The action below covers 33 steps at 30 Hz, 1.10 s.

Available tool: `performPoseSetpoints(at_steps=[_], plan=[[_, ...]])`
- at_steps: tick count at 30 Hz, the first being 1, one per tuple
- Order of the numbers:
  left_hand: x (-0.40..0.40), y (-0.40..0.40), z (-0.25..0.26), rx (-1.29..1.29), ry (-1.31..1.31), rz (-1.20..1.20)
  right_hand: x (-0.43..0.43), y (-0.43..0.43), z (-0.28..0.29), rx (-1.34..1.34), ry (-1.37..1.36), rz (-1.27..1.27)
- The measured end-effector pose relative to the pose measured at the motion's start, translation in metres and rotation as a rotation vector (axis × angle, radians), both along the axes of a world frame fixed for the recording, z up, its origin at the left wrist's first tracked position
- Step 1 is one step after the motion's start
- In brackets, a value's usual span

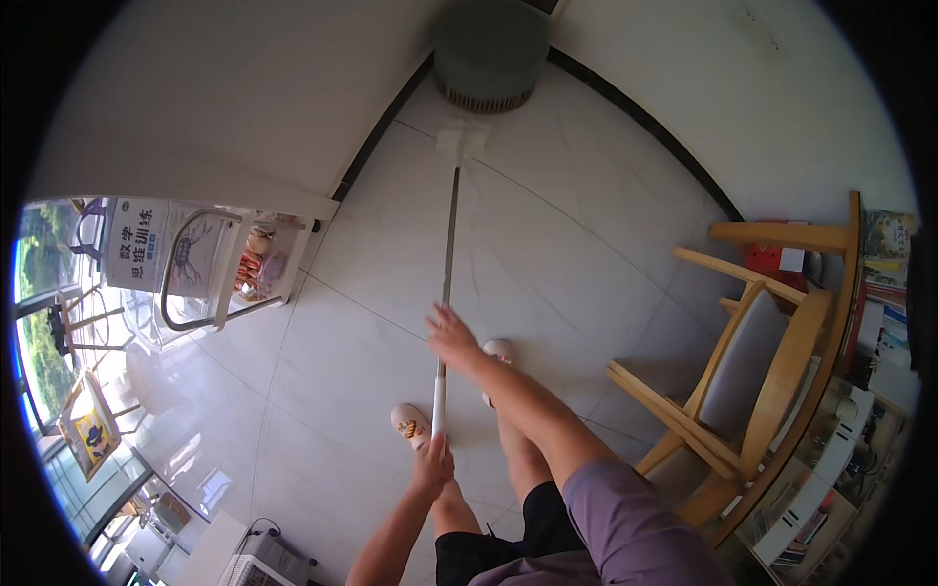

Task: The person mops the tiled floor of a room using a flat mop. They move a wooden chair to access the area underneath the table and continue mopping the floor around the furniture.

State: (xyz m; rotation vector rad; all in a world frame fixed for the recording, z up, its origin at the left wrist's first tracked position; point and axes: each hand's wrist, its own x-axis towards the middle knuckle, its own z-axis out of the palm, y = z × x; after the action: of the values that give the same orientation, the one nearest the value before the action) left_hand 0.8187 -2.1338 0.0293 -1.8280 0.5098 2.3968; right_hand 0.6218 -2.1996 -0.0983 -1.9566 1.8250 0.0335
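Note:
A long-handled floor mop (450,242) slants away from me across pale marble-look tiles. Its pale flat head (460,141), somewhat blurred, lies on the floor just short of a dark grey-green cylindrical unit (491,62) with a slatted base. My left hand (434,463) is closed around the white grip at the near end of the handle. Farther up, my right hand (453,340) is loosely around the metal pole, some fingers stretched out past it. Below the hands are my feet in light clogs (412,425), one on each side of the handle.
Black skirting (645,124) edges both walls of the corner. To the left stands a white trolley (297,256) with a metal handle, holding a printed bag (139,245) and packets. A wooden chair (762,366) with a grey cushion is at right, before bookshelves (813,476). A grilled appliance (267,560) sits lower left.

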Motion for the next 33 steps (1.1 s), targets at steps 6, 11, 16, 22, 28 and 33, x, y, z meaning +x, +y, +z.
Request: performPoseSetpoints(at_steps=[6,11,16,22,28,33], plan=[[0.192,0.109,0.101,0.174,-0.319,-0.067,0.226,0.129,0.04,0.057,-0.117,0.238],[0.195,0.074,0.108,0.272,-0.33,-0.025,0.226,0.104,0.038,0.05,-0.134,0.34],[0.078,-0.033,0.008,0.065,0.048,0.01,0.077,-0.026,0.015,0.0,0.124,0.046],[-0.019,-0.103,-0.003,0.08,0.184,0.131,-0.002,-0.1,0.014,0.045,0.364,-0.133],[0.178,0.008,0.005,0.046,-0.003,0.011,0.197,0.009,-0.035,-0.014,0.092,0.015],[0.317,0.114,0.15,0.647,-0.305,0.337,0.383,0.141,0.061,0.151,-0.203,0.521]])
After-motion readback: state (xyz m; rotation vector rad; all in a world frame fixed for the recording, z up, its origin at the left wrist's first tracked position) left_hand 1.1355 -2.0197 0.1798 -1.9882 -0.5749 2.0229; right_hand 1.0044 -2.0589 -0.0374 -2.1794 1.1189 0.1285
